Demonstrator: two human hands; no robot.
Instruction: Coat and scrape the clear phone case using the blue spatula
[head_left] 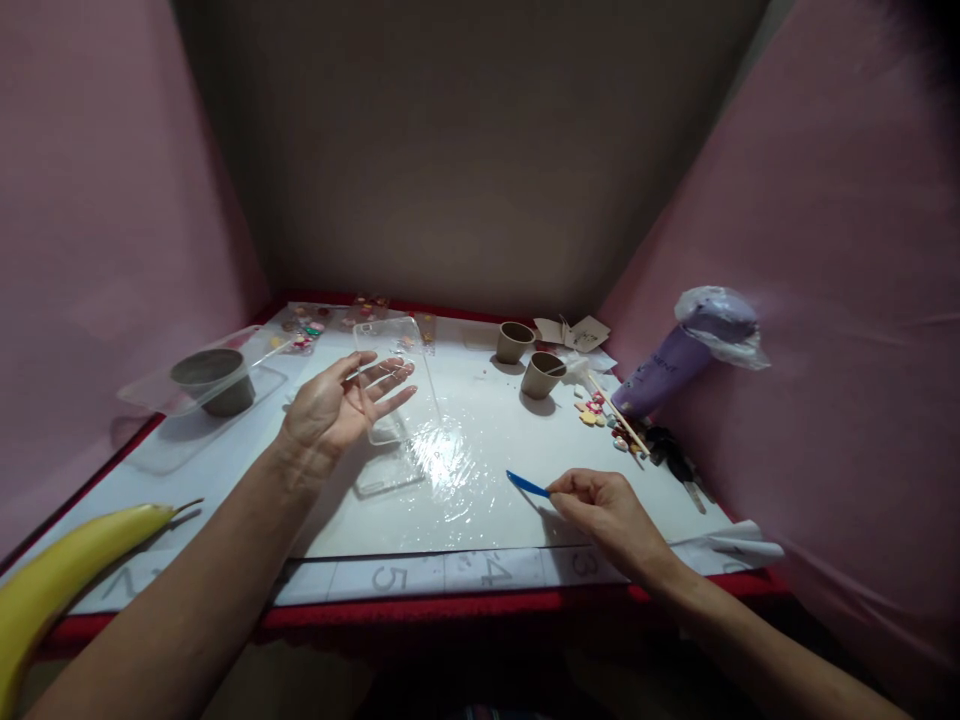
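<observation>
A broad bench covered in white sheeting (pixel 469 520) fills the middle. Above it, the left hand (pixel 326 410) holds a clear, rectangular plastic phone case (pixel 422 397), thumb near its edge, other fingers spread. The case looks light, flexible and slippery; its rim seems the surest hold. The right hand (pixel 604 510) pinches a slim blue plastic spreader (pixel 527 485), probably light and stiff, best held by the handle, which the fingers hide. Transparency blurs how the left fingers meet the case.
</observation>
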